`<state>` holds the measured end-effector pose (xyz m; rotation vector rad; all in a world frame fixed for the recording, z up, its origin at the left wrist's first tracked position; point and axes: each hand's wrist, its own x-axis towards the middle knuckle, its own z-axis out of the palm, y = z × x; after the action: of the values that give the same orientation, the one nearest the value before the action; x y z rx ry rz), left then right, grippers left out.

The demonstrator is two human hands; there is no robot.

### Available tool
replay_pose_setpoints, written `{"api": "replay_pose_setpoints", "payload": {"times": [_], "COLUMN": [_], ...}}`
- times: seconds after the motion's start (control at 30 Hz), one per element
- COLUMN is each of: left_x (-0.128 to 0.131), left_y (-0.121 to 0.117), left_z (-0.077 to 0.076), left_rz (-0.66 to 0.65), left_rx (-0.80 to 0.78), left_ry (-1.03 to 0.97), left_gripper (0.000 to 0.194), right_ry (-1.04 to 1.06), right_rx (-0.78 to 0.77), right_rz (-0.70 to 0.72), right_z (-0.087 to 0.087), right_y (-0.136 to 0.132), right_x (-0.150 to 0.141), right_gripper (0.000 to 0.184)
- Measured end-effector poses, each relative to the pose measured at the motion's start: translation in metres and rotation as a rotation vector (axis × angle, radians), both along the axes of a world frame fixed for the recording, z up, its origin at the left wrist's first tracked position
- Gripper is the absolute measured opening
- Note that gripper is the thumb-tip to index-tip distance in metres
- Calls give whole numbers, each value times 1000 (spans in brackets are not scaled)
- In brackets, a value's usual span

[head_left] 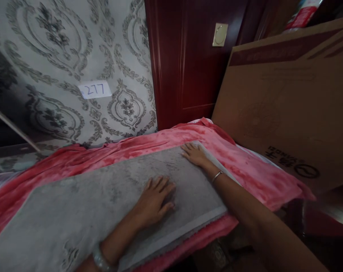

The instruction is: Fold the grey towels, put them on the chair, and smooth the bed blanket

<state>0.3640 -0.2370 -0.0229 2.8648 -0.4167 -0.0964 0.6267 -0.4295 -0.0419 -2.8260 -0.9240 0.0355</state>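
Observation:
A grey, plush-looking folded cloth (114,185) lies spread over a pink-red blanket (222,151). On the middle of the grey cloth rests my left hand (157,200), palm down with its fingers apart; a bangle circles that wrist. Toward the far right corner of the cloth, my right hand (194,153) lies flat with fingers stretched out, a thin bracelet on its wrist. Neither hand grips anything. A small embroidered mark (70,255) shows on the cloth at the lower left. Layered edges show along the cloth's near side.
Patterned wallpaper (103,49) with a paper label reading 277 (94,89) rises behind. Beside it stands a dark red wooden panel (185,64) with a switch plate (220,34). A large cardboard box (290,102) leans at the right, with a red-and-white container (304,15) behind it.

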Motion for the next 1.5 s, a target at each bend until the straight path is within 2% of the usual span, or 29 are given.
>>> {"api": "replay_pose_setpoints", "payload": {"times": [0.13, 0.23, 0.37, 0.5, 0.6, 0.7, 0.77, 0.93, 1.03, 1.17, 1.37, 1.5], "left_x": [9, 5, 4, 7, 7, 2, -1, -11, -24, -63, -174, -235], "left_y": [6, 8, 10, 9, 6, -1, -5, -3, 18, 75, 176, 215], "left_z": [-29, -40, -38, -34, -29, -27, -27, -31, -27, -15, -6, -2], "left_rz": [28, 5, 3, -2, 3, 41, 119, 229, 347, 623, 1010, 1218], "left_rx": [39, 34, 34, 30, 3, -32, -39, 4, 43, 117, 213, 209], "left_ry": [-103, -139, -112, -99, -100, -101, -116, -95, -71, -18, 80, 82], "left_gripper": [65, 64, 64, 62, 61, 61, 62, 66, 69, 71, 70, 70], "right_ry": [4, -19, -68, -26, -28, -31, 0, -48, -77, -100, -75, -61], "right_rx": [20, 67, 95, 38, -9, -27, -50, 3, 39, 38, -16, -35], "right_rz": [-155, -240, -275, -300, -350, -256, -214, -206, -199, -216, -216, -220], "right_z": [-14, -27, -30, -14, -6, -15, -26, -47, -49, -45, -35, -34], "right_y": [-30, -39, -39, -38, -38, -43, -49, -58, -57, -55, -53, -55], "right_x": [17, 25, 24, 9, -19, -57, -76, -87, -86, -90, -102, -103], "right_gripper": [66, 67, 68, 64, 64, 66, 69, 70, 69, 69, 67, 69]}}
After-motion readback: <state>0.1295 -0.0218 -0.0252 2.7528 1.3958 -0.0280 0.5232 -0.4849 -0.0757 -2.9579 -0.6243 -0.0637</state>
